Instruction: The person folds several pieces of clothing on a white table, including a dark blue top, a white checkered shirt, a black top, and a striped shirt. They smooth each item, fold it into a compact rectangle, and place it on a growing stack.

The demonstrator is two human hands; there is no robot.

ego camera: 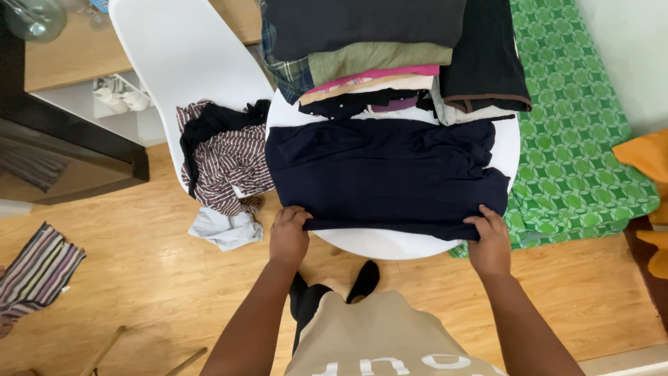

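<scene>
A dark navy garment (386, 174) lies spread flat on a round white table (379, 244). My left hand (288, 233) pinches its near left corner. My right hand (489, 240) grips its near right corner, where the cloth hangs a little over the table's edge. Behind the garment, at the far side of the table, stands a stack of folded clothes (369, 66) in dark, olive, pink, cream and plaid. A folded black piece with a brown hem (483, 66) lies beside the stack at the right.
A white chair (174, 49) at the left carries a heap of striped and black clothes (223, 160), with a pale blue piece (226, 228) hanging low. A green patterned mat (577, 139) lies at the right. A striped cloth (35, 271) rests on the wooden floor.
</scene>
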